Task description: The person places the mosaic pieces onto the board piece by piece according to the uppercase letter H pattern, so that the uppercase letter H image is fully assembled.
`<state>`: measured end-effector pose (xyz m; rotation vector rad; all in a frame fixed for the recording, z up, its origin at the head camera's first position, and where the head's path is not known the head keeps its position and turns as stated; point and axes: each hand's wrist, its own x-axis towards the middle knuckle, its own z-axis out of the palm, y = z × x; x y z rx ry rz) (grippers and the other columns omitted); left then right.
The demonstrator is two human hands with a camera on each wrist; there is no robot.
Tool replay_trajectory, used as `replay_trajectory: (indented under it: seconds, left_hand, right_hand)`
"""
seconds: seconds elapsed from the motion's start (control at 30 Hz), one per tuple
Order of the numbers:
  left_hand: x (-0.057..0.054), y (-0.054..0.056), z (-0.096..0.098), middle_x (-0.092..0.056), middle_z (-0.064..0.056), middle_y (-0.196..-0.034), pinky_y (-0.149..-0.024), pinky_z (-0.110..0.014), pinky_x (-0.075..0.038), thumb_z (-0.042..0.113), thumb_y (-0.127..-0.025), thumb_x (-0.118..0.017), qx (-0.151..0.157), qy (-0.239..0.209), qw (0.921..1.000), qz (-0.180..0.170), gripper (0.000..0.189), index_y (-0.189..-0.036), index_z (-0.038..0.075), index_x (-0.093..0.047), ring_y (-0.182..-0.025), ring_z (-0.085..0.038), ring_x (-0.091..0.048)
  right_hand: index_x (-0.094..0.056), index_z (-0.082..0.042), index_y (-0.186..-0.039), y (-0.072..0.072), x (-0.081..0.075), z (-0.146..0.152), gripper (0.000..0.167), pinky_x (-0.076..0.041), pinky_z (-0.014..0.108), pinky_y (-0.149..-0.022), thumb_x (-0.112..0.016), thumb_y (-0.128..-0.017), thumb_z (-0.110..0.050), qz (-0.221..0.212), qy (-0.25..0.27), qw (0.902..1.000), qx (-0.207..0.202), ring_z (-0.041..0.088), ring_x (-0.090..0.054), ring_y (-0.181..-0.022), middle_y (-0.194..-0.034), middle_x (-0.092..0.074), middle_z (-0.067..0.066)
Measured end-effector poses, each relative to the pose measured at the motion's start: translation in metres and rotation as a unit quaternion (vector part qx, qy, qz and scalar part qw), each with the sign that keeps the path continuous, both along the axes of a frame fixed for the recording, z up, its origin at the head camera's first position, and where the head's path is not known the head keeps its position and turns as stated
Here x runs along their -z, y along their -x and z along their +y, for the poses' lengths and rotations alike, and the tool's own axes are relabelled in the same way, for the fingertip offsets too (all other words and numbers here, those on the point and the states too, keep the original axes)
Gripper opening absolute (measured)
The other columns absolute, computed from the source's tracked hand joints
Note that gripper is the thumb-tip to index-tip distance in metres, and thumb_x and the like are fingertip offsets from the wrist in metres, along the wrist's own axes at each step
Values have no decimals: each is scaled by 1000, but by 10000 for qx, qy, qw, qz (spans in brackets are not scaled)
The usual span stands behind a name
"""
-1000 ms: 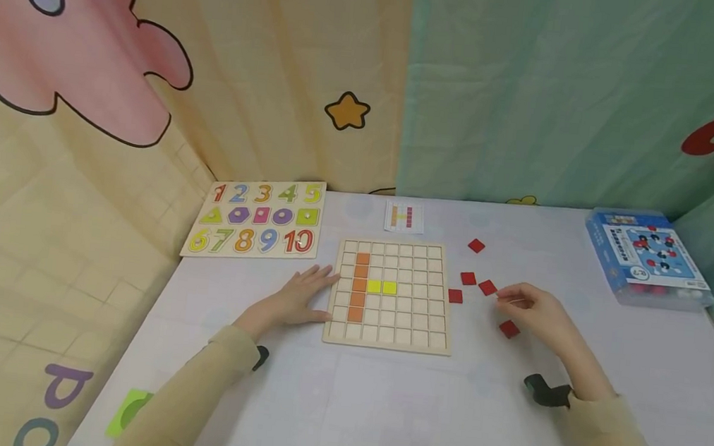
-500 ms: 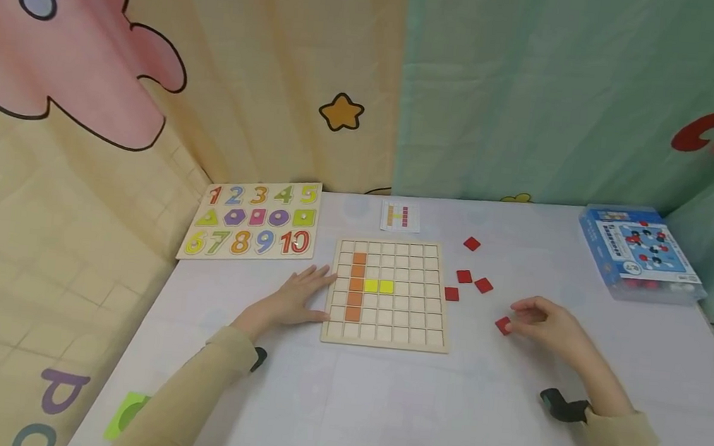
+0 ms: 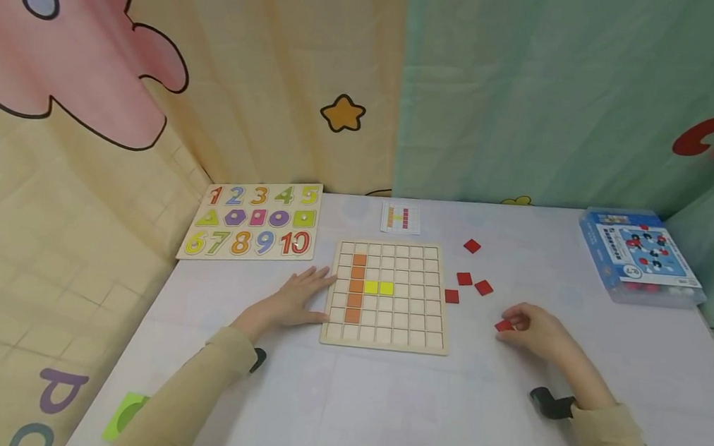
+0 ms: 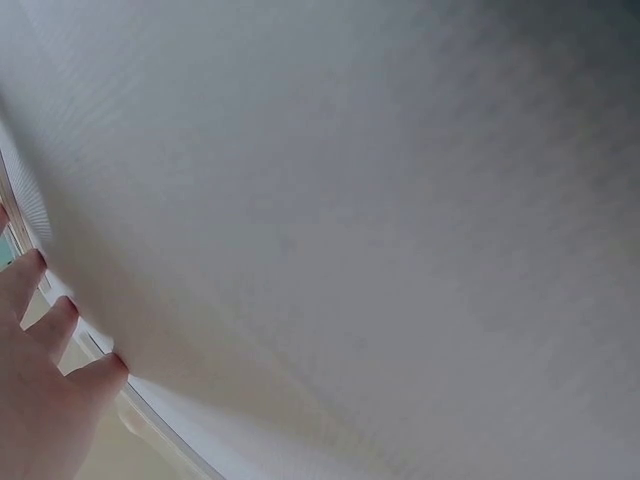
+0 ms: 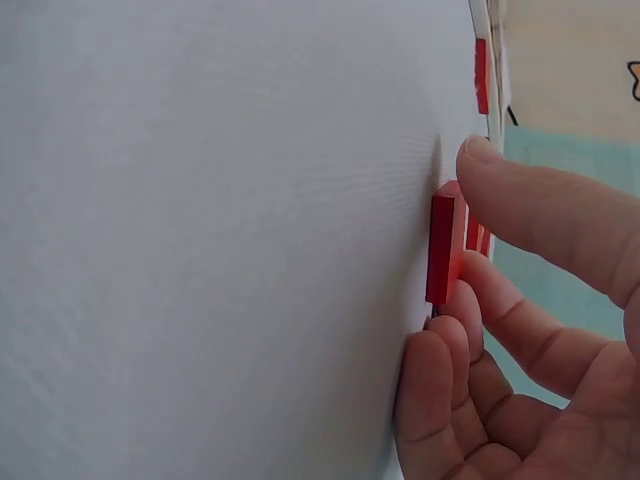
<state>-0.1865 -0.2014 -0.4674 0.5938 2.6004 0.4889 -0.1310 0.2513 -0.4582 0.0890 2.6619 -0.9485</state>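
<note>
Change: half a second ago the right hand (image 3: 541,335) only meets the edge of the outer red tile (image 3: 504,326); now finger and thumb pinch it. Tile sits right of the grid board (image 3: 384,346), nearer the person than four loose red tiles (image 3: 464,278). Lifted or not, cannot tell. My reading: picking-up step, grip just taken, no red in the grid yet. Left hand (image 3: 289,303) lies with fingers spread, fingertips at the grid board's left edge.

Containers: grid board holds five orange tiles (image 3: 356,287), second column, and two yellow tiles (image 3: 386,288) right of the middle one. Number board (image 3: 313,242): numerals and shapes seated. Blue box (image 3: 593,247): red and white bits show inside
</note>
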Motion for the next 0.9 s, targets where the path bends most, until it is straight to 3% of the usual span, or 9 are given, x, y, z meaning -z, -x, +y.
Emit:
replay_trajectory:
  seconds: [0.3, 0.5, 0.63, 0.9]
  left_hand:
    - [-1, -1, 1, -11, -4, -167, -125, -55, -2, 45, -88, -71, -43, -47, 10000, -51, 85, -157, 23, -26, -155, -30, -2]
    - [-2, 0, 0, -12, -4, -167, -125, -55, -3, 44, -88, -71, -16, -79, 9999, -61, 85, -157, 23, -27, -155, -31, -3]
    - [-2, 0, 0, -12, -4, -167, -125, -55, -2, 44, -88, -71, 14, -75, 10000, -55, 85, -157, 22, -27, -155, -30, -3]
    - [-1, -1, 0, -12, -5, -167, -125, -56, -3, 44, -88, -71, -40, -12, 10000, -68, 85, -157, 22, -27, -155, -31, -3]
  right_hand:
    - [-58, 4, -108, 1, -4, -7, 35, -55, 39, -74, -76, -85, -15, -57, -286, 9995, 120, 28, -55, -84, -93, -61, 19]
    - [-59, 3, -102, -2, -2, -7, 32, -53, 35, -70, -77, -83, -14, 116, -277, 9995, 88, 26, -55, -82, -89, -61, 16]
    - [-61, 2, -102, -2, 0, -6, 30, -57, 39, -74, -77, -84, -16, 196, -146, 9997, 85, 26, -58, -84, -92, -64, 18]
    - [-62, 0, -107, 20, -7, -20, 33, -56, 31, -73, -74, -88, -24, 170, 296, 9994, 86, 25, -59, -86, -97, -66, 16]
